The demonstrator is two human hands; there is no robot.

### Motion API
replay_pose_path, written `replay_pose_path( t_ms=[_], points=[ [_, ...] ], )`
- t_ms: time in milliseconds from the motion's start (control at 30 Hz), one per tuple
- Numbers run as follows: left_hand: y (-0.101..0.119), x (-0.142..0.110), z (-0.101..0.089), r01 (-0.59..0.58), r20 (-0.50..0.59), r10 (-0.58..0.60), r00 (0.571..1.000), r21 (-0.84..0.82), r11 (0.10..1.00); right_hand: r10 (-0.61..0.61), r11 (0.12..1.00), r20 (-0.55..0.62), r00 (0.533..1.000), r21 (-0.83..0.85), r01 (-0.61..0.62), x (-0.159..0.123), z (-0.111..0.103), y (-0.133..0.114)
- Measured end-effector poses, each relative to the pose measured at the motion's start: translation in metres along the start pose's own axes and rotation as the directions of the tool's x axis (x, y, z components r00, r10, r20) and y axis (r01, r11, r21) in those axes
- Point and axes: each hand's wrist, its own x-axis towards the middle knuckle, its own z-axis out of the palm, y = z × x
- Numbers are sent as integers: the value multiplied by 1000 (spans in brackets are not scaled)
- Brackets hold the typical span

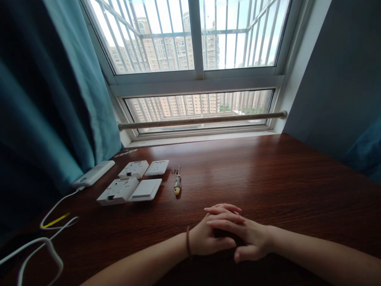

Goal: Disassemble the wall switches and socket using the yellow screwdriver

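Note:
My left hand (204,238), with a brown band at the wrist, rests low over the table. Across its fingers lie the stretched fingers of my right hand (256,237); both hands are empty and touch each other. Ahead and to the left, a yellow-and-black screwdriver (177,184) points toward the window. Several small screws (174,171) lie beside its shaft. Left of it are a white socket panel (157,167) and a white switch panel (145,190). Two white wall boxes, a far one (133,169) and a near one (117,191), sit beside those panels.
A white power strip or adapter (93,174) with a white cable (49,210) lies at the left, near a yellow strip (56,219). Blue curtain (98,119) hangs there. The dark wooden table (238,171) reaches a barred window (196,75) and a wall (333,91).

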Motion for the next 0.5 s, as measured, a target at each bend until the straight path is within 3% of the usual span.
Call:
replay_pose_path(
  t_ms=[333, 500],
  points=[
    [1, 7, 3, 72, -79, -79, 994, -91, 993, 72, 996, -90, 993, 57, -67, 7, 0, -1],
    [23, -11, 13, 267, -124, -308, 943, -271, 925, 221, 964, -107, 969, 175, -201, 2, 5, -26]
  ],
)
